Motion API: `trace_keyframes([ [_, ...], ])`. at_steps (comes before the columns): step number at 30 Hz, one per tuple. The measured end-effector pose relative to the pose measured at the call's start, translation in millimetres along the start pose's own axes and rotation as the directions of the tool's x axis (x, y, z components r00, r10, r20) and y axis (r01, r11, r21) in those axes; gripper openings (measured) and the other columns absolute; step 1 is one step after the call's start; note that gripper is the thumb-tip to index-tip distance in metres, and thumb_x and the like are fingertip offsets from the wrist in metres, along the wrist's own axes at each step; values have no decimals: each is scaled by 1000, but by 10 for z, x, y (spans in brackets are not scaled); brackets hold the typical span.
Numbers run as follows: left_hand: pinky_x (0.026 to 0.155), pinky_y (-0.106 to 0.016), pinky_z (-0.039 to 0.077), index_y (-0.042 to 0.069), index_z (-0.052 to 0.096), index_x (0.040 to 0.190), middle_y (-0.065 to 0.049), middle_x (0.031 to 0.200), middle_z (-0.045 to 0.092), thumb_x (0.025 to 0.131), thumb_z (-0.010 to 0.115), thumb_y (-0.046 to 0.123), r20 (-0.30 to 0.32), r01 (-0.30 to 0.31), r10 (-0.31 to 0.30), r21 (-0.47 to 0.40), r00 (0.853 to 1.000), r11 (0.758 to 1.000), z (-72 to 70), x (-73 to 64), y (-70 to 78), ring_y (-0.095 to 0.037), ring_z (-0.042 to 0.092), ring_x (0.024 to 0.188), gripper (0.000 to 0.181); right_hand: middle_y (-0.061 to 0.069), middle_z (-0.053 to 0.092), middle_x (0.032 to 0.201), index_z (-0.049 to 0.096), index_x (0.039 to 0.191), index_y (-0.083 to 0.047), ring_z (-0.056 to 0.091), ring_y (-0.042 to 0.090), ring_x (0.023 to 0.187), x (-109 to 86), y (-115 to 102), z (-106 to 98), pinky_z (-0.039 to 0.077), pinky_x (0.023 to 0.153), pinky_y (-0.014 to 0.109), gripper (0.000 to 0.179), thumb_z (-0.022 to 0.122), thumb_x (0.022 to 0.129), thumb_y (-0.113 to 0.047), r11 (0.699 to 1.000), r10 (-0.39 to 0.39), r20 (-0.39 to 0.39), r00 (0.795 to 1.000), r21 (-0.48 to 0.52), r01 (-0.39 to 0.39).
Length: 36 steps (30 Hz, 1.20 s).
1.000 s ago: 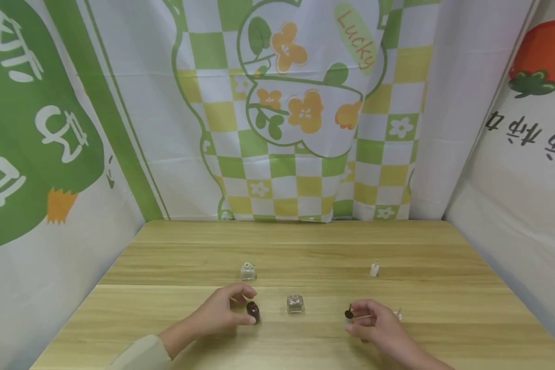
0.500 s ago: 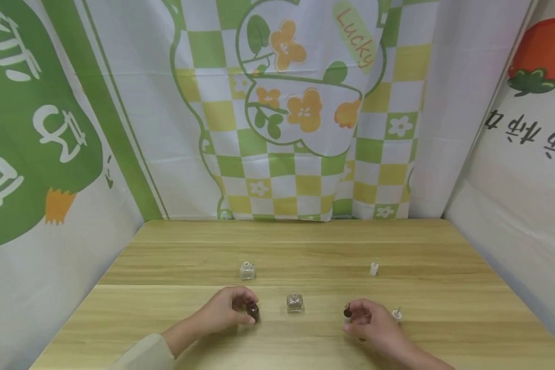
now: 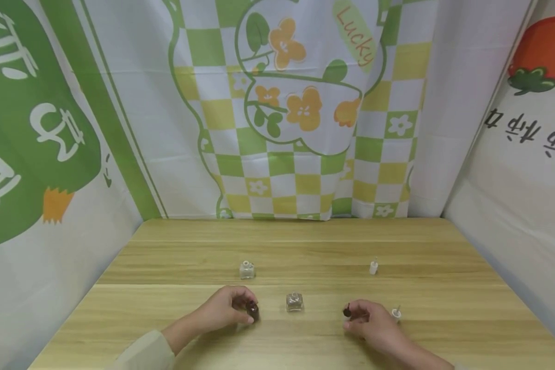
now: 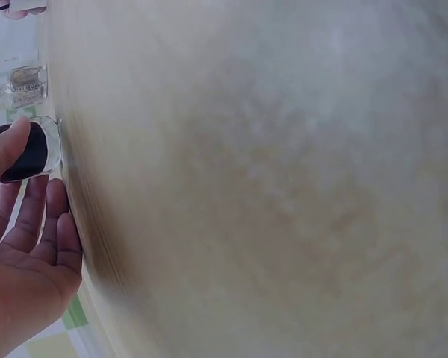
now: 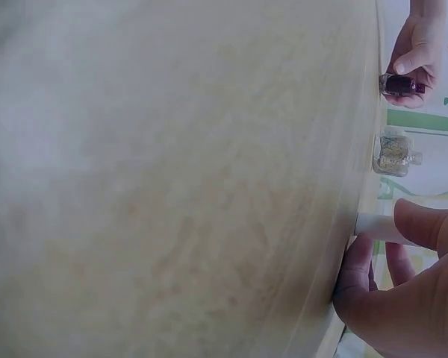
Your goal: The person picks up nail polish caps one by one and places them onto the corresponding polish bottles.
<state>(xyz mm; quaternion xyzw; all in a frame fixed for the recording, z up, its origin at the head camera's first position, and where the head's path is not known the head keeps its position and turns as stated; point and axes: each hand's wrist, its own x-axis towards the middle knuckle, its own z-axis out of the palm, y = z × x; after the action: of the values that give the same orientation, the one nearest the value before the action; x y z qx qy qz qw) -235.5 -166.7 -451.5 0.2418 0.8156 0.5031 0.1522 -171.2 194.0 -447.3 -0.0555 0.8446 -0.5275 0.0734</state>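
Note:
My left hand (image 3: 224,311) grips a dark red nail polish bottle (image 3: 253,311) on the table, thumb in front and fingers behind. In the left wrist view this bottle (image 4: 36,151) shows dark polish in clear glass. My right hand (image 3: 376,324) pinches a white nail polish cap with its dark brush (image 3: 347,310) pointing up. The right wrist view shows the cap (image 5: 373,226) between thumb and fingers, its end at the tabletop. Between the hands stands an uncapped glittery nail polish bottle (image 3: 294,302). The fingers partly hide both held things.
Farther back on the left stands an uncapped clear bottle (image 3: 247,270). A white cap (image 3: 373,267) stands back right, brush up, and another white cap (image 3: 396,314) stands just beyond the right hand. Patterned cloth (image 3: 287,169) hangs behind the wooden table (image 3: 305,246).
The left fingers have come in closer around the dark red bottle. My right hand has shifted slightly left with its cap, and the cap behind it shows more fully.

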Motion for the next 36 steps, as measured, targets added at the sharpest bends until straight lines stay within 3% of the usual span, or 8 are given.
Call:
trace_keyframes([
  [17,80,-26,51,4,65,93,-3,93,68,76,80,3,26,-23,23,5,999,1000,-16,9,25,-20,62,88,23,7,64,100,63,106,4,60,20,86,14,8,5,55,71,28,29,75,82,-8,999,33,-13,999,-2,-33],
  [23,82,-27,51,3,65,95,-4,94,68,77,79,4,32,-25,26,-32,999,999,-23,2,40,-21,63,90,23,7,64,100,62,108,5,59,19,85,7,-31,0,54,69,29,31,75,83,-8,998,65,-13,998,10,-65],
  [29,82,-26,51,3,65,96,-5,95,68,78,78,4,33,-22,24,-61,999,998,-31,-9,65,-22,63,91,22,8,65,101,62,107,5,60,20,85,-4,-68,-16,55,69,28,30,75,82,-7,999,34,-2,999,12,-34],
  [36,80,-28,52,5,65,97,-2,95,68,80,79,11,24,-20,20,-24,1000,1000,-45,-23,126,-21,63,90,22,11,65,103,60,109,9,61,21,84,-41,-149,-52,55,67,29,32,73,83,-5,999,-27,24,999,34,26],
])
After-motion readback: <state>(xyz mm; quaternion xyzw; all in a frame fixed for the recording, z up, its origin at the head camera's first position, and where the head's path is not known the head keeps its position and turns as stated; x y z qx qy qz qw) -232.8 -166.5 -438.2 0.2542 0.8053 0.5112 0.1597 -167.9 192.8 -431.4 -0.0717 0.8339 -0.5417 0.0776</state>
